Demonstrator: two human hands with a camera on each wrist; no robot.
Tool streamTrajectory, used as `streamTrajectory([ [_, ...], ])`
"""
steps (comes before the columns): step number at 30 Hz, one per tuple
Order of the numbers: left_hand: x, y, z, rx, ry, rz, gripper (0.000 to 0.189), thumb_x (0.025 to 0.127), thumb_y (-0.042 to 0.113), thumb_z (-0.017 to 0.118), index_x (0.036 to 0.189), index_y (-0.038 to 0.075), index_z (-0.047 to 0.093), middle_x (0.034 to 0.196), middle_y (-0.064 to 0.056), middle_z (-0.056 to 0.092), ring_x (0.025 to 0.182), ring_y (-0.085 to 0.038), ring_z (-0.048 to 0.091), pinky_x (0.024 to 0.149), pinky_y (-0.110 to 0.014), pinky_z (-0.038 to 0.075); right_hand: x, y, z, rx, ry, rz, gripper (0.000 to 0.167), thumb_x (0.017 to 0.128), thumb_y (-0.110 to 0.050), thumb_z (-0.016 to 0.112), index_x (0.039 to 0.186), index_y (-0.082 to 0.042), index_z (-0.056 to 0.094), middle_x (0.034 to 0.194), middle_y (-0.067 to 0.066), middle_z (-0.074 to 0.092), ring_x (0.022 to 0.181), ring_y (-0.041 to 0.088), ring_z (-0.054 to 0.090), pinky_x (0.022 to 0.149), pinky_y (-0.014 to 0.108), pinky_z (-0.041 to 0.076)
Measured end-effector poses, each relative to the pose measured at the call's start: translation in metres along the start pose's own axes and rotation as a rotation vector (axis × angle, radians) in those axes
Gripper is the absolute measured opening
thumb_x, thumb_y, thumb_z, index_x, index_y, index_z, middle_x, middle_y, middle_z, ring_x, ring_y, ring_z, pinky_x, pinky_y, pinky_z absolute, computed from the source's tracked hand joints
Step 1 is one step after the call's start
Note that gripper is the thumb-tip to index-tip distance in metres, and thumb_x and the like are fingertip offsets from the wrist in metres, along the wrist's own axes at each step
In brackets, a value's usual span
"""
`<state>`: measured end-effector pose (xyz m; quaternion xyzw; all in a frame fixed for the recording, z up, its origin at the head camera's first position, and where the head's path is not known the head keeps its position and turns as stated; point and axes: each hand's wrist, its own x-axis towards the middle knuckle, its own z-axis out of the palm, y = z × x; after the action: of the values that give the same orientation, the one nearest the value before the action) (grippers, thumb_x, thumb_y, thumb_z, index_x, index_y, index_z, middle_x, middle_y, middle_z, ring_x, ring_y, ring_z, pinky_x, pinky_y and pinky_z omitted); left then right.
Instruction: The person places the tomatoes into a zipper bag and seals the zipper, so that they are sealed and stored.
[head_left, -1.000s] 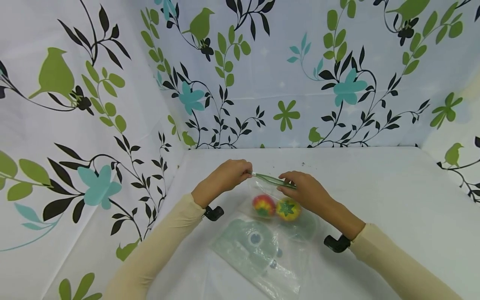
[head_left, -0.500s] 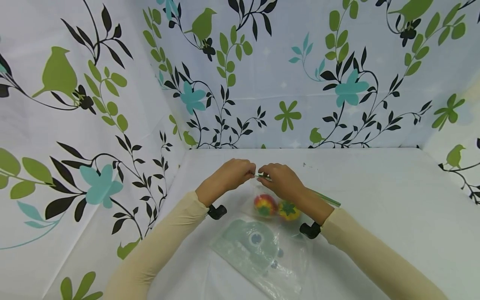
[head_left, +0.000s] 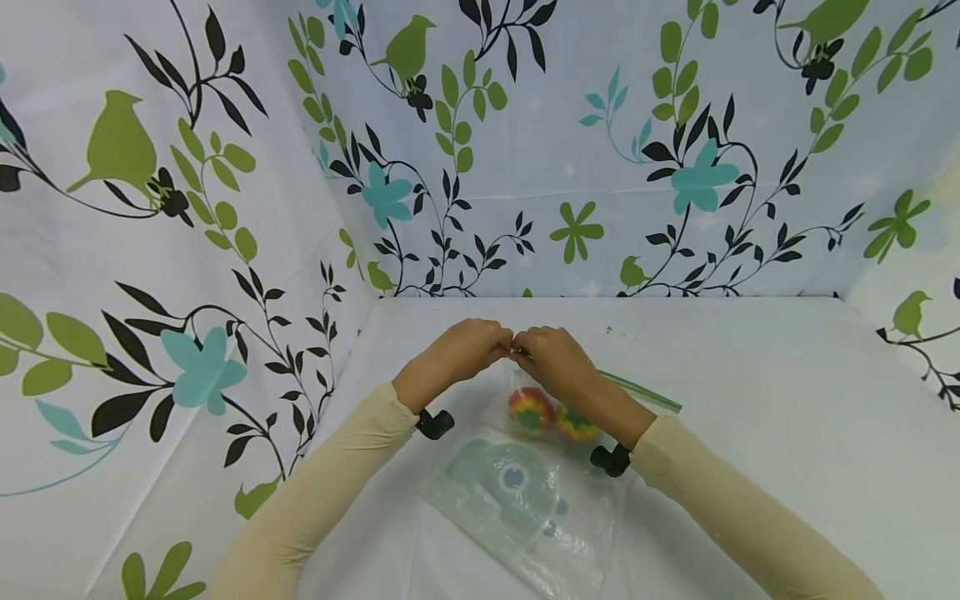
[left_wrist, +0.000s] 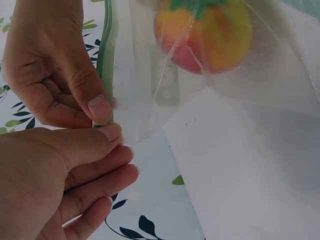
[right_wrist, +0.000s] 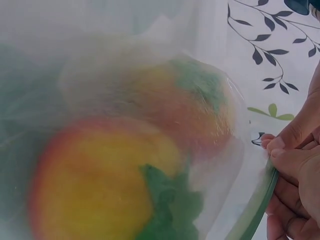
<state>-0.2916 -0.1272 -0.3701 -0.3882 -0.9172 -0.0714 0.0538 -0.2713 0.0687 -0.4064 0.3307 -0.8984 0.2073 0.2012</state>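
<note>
A clear zip bag point(head_left: 577, 525) with pale teal shapes showing on it lies on the white table. Inside are two red-and-yellow fruit-like balls, one on the left point(head_left: 530, 410) and one on the right point(head_left: 576, 425), each with a green leafy top. Along the bag's far edge runs a green zip strip point(left_wrist: 104, 57). My left hand point(head_left: 459, 354) pinches the strip's left end between thumb and fingers. Right beside it, thumb and fingers of my right hand point(head_left: 562, 364) pinch the same strip, their tips meeting the left hand's. The right forearm partly covers the right ball.
White table surface point(head_left: 780, 400) stretches to the right of the bag. A printed cloth point(head_left: 525, 192) with leaves and birds hangs behind the table and on the left. Each wrist wears a small black camera, such as the left wrist camera point(head_left: 435, 425).
My right hand has slid left along the zip strip, from over the right ball to the left hand's fingertips. The strip's right end now shows beyond the right forearm. My left hand stays nearly still.
</note>
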Motion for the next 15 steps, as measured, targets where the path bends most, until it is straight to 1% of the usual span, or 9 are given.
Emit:
streamTrajectory([
  [3, 0.000, 0.000, 0.000, 0.000, 0.001, 0.006, 0.007, 0.102, 0.016, 0.070, 0.102, 0.011, 0.075, 0.100, -0.004, 0.075, 0.095, -0.021, 0.070, 0.088, -0.037, 0.055, -0.001, 0.001, 0.000, 0.022, -0.009, 0.012, 0.007, 0.095, -0.013, 0.080, 0.096, -0.006, 0.078, 0.080, 0.002, 0.071, 0.072, 0.017, 0.062, 0.072, 0.037, 0.051],
  [8, 0.000, -0.001, -0.001, -0.006, -0.008, 0.006, 0.009, 0.103, 0.014, 0.069, 0.095, 0.011, 0.071, 0.093, -0.003, 0.071, 0.087, -0.019, 0.064, 0.082, -0.037, 0.052, -0.002, 0.004, -0.003, 0.062, -0.031, 0.026, 0.007, 0.097, -0.011, 0.077, 0.099, -0.004, 0.079, 0.086, 0.003, 0.074, 0.077, 0.017, 0.067, 0.075, 0.035, 0.056],
  [11, 0.000, -0.003, -0.002, -0.011, -0.019, 0.005, 0.010, 0.103, 0.015, 0.069, 0.094, 0.011, 0.070, 0.090, -0.002, 0.069, 0.083, -0.018, 0.061, 0.080, -0.036, 0.050, -0.004, 0.006, -0.006, 0.063, -0.047, 0.025, 0.007, 0.098, -0.011, 0.076, 0.099, -0.004, 0.079, 0.087, 0.004, 0.075, 0.078, 0.017, 0.068, 0.072, 0.032, 0.057],
  [15, 0.000, -0.006, -0.002, -0.020, -0.042, -0.007, 0.013, 0.103, 0.015, 0.069, 0.091, 0.011, 0.069, 0.086, 0.000, 0.065, 0.079, -0.016, 0.055, 0.077, -0.035, 0.048, -0.010, 0.009, -0.012, 0.064, -0.072, 0.029, 0.007, 0.099, -0.012, 0.076, 0.096, -0.005, 0.078, 0.084, 0.003, 0.073, 0.075, 0.016, 0.067, 0.069, 0.032, 0.056],
])
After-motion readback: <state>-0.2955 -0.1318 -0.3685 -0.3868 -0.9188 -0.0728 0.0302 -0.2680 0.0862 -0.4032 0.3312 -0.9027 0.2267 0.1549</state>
